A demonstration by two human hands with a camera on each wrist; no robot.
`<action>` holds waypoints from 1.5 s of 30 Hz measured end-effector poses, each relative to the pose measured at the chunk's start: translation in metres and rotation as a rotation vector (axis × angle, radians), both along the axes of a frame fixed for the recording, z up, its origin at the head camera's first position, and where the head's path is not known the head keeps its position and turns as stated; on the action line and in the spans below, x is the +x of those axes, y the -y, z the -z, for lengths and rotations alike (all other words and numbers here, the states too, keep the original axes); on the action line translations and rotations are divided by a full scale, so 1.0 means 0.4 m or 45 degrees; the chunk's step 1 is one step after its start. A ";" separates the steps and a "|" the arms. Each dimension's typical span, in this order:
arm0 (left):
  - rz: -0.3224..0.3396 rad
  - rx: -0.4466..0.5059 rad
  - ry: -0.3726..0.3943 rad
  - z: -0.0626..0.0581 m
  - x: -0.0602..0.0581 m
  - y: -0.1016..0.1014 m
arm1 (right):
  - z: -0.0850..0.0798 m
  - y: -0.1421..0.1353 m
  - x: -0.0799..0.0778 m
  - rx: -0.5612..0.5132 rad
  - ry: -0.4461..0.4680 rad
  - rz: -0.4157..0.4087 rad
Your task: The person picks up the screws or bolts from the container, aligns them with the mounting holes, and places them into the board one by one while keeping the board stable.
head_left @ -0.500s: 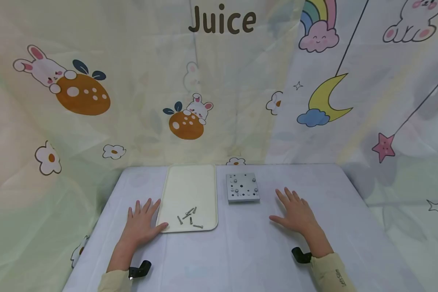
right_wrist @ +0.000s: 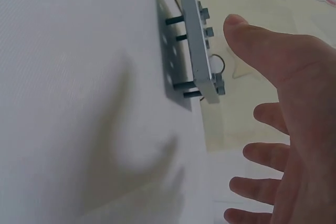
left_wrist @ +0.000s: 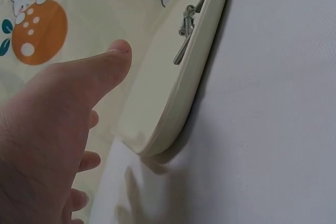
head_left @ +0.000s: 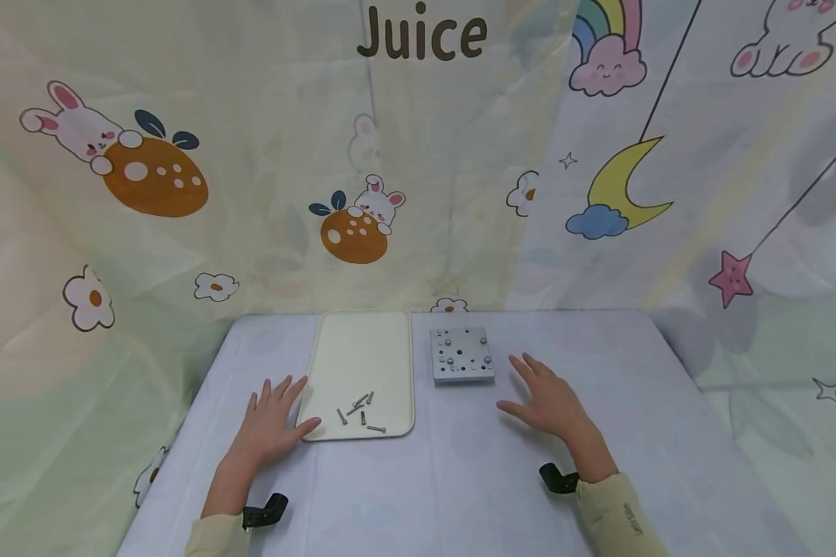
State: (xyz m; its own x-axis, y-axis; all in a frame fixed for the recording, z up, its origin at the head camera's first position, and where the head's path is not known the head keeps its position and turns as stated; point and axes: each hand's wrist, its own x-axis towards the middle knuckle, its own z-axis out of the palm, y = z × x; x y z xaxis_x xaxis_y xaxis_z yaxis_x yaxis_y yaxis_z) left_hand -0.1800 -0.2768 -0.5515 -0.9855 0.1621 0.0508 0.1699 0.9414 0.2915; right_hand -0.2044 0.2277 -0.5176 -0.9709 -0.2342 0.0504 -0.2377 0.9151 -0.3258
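Note:
My left hand (head_left: pixel 268 425) lies with fingers spread at the left edge of a cream tray (head_left: pixel 365 348), its thumb by the near left corner. Several small metal screws (head_left: pixel 357 408) are scattered in the near part of this tray. To the right of the tray is a grey metal plate (head_left: pixel 463 379) with many holes. Seen from the right wrist, the plate (right_wrist: pixel 197 40) stands raised on dark legs (right_wrist: pixel 184 85), with bolt heads (right_wrist: pixel 209 32) on its top. My right hand (head_left: pixel 546 398) hovers just right of the plate, fingers spread and holding nothing.
A white cloth covers the table (head_left: pixel 418 495). Behind it hangs a printed curtain (head_left: pixel 265 232) with cartoon rabbits, flowers and a moon. Each wrist wears a black camera, the left one (head_left: pixel 268 510) and the right one (head_left: pixel 559 478).
My right hand has moved left, closer to the metal plate. The left hand stays by the tray. The head view has tilted very slightly.

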 end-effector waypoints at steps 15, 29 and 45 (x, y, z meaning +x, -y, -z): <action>0.051 0.248 -0.018 -0.021 -0.003 -0.036 | 0.010 0.050 -0.033 -0.223 -0.003 0.052; 0.091 0.341 -0.068 -0.011 -0.017 -0.072 | 0.048 0.070 -0.079 -0.585 0.106 0.083; 0.151 0.309 -0.057 0.007 -0.037 -0.095 | 0.128 0.089 -0.169 -0.661 0.223 0.094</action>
